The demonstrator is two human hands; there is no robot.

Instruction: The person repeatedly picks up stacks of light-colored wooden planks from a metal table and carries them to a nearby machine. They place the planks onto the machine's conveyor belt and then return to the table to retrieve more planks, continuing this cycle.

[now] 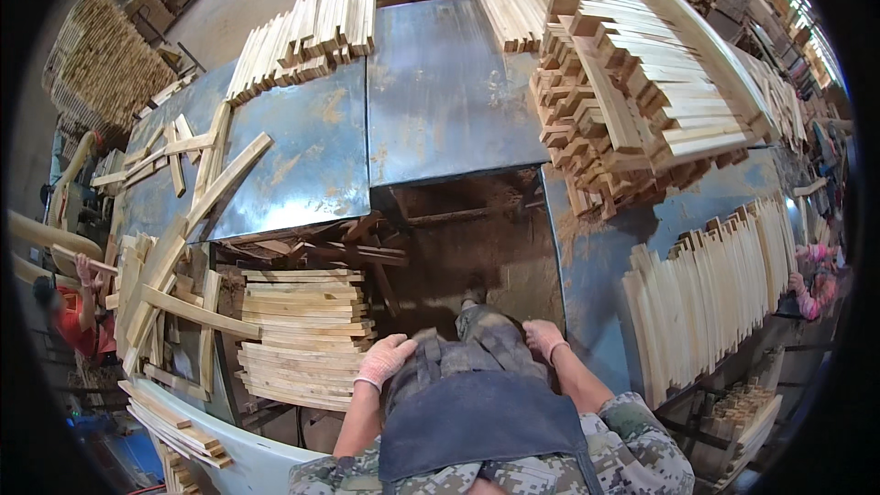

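Note:
My left hand (385,360), in a pale pinkish glove, is beside the left edge of my dusty dark apron (486,422). Its fingers are pressed together and point towards the cloth. On the other side, my right hand (545,338), gloved too, has its fingers curled in at the right edge of the cloth. Whether either hand grips anything is hidden. A stack of pale wooden slats (302,335) lies just left of my left hand. To the right of my right hand, a row of wooden slats (710,293) stands on a blue metal table (596,270).
Loose boards (229,179) lie crosswise on the left metal table (312,156). A tall pile of wood strips (660,82) rises at the far right. Slats (302,37) line the far edge. A person in red (73,316) is at left; pink sleeves (811,289) show at right.

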